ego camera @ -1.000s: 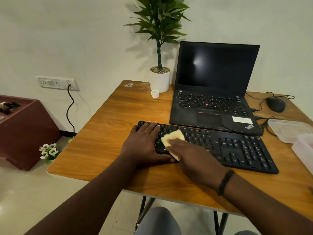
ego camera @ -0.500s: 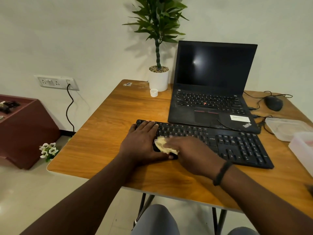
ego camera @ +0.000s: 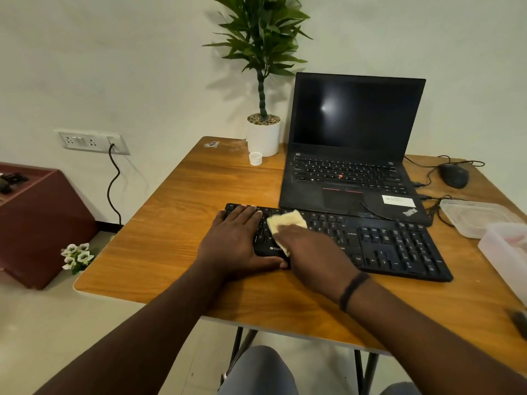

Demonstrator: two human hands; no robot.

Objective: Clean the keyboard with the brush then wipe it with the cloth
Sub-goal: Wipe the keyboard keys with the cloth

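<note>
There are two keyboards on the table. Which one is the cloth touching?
The separate black keyboard nearest the person: the right hand presses the yellow cloth onto it. The laptop keyboard behind is untouched.

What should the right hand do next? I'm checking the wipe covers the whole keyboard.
Probably slide the cloth rightward along the keys. The right hand presses it on the left-middle part of the keyboard, beside the left hand, which lies flat on the left end and steadies it. The number pad and arrow keys to the right lie uncovered, seemingly not yet wiped.
</note>
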